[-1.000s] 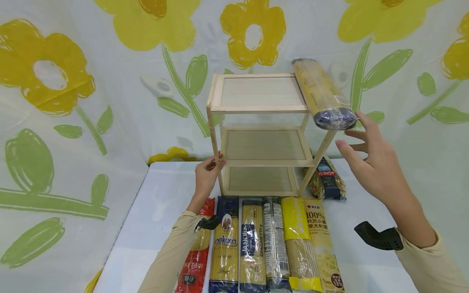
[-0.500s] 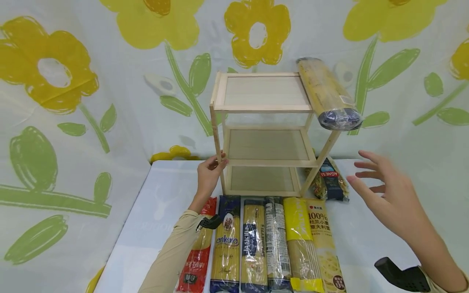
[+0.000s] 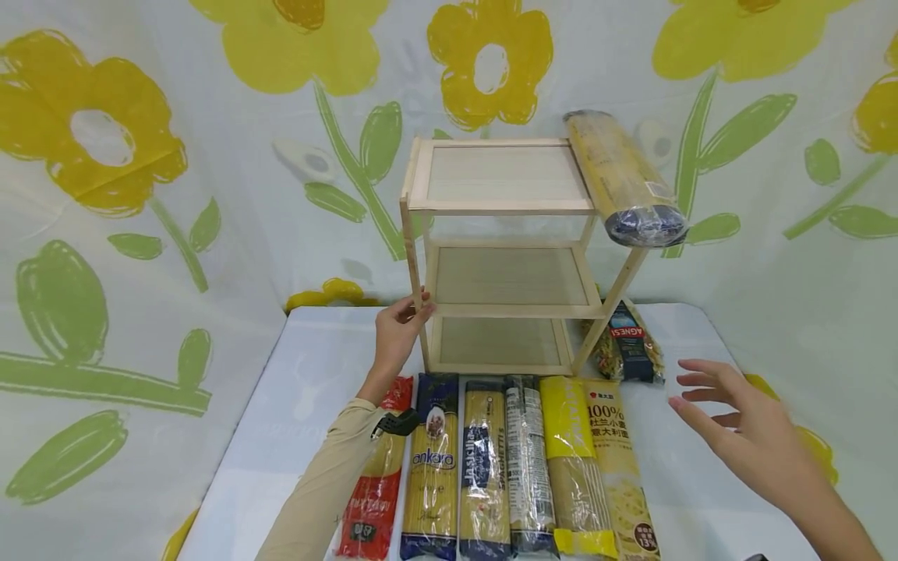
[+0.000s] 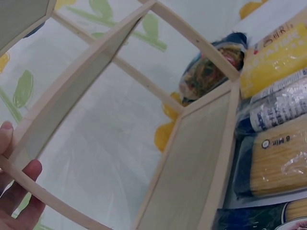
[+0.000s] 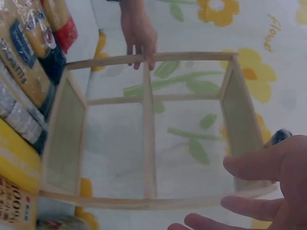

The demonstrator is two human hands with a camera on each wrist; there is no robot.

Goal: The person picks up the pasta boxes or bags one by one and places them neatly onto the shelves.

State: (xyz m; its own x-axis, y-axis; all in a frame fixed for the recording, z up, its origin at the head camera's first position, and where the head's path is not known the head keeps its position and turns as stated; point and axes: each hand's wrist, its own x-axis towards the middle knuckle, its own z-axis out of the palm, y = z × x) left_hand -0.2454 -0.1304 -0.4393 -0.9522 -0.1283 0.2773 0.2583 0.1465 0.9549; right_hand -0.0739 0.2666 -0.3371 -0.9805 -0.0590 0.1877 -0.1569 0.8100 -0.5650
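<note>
While the left grip (image 3: 397, 336) pinches the rack (image 3: 505, 311) — which partly hides a bag (image 3: 631, 344) — the right grip (image 3: 751, 436) gapes empty.

Apparently a makeshift booth, with flower-printed sheeting (image 3: 238, 156) on three sides of a white table (image 3: 291, 374)

Left hand (image 3: 397, 335) just off the head view's centre towards seven o'clock, thumb and fingers pinching; its sleeved forearm (image 3: 324, 483) enters from seven; right hand (image 3: 754, 436) at four o'clock, fingers loosely bent towards ten, thumb apart.
</note>
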